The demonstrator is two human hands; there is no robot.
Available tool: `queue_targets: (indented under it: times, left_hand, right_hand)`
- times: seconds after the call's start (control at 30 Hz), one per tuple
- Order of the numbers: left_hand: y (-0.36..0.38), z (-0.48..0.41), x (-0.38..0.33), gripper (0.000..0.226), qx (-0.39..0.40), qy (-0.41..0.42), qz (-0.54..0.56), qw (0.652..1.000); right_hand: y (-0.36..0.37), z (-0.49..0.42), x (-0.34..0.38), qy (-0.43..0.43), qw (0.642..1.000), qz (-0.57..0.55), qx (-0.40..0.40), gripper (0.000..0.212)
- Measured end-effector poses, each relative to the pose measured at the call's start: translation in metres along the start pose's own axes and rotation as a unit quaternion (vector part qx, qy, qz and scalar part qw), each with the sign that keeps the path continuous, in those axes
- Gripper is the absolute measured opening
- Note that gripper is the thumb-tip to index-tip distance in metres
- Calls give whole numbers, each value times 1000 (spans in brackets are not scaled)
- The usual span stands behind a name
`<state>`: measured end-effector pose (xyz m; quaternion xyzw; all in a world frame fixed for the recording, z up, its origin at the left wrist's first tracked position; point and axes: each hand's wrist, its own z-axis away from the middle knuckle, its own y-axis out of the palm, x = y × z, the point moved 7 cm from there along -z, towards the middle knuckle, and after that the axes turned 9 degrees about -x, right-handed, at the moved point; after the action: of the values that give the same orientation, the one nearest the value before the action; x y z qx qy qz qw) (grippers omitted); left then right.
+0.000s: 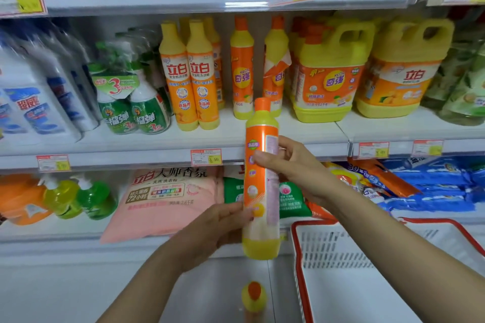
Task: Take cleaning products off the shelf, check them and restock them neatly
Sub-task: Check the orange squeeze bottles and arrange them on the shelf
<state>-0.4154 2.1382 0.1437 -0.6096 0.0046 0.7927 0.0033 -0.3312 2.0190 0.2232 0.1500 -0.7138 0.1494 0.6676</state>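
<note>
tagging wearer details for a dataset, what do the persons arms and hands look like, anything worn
Both forearms are bare all the way to the frame edges, with no sleeves in sight. The left hand and the right hand are ungloved. No ring, watch, bracelet or other marking shows on either hand or wrist.
</note>
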Motion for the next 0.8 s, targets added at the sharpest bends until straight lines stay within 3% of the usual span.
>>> queue_targets:
  times: [0.07,0.17,0.27,0.43,0.6,0.7,0.8]
  left_hand:
    - [-27,-3,-11,21,-117,12,-44,992]
    - [-56,16,-66,50,-204,199,-36,958]
    - [-61,31,-111,45,-208,294,-64,931]
    - [-54,33,-115,42,-92,266,-192,940]
    - [-71,38,-82,25,-157,263,-279,910]
    - [-72,35,-41,19,-211,253,-366,870]
    - [-63,30,11,22,-223,216,-432,847]
  right_hand:
    - [4,4,-2,-19,1000,19,1,29]
    - [13,8,-5,-80,992,100,-14,42]
    - [29,12,-9,-120,979,163,17,55]
    - [50,12,-33,-80,978,132,138,54]
    - [67,19,-83,-12,968,143,205,68]
    - [57,20,-117,-3,940,281,191,72]
    - [48,40,-159,9,869,434,238,51]
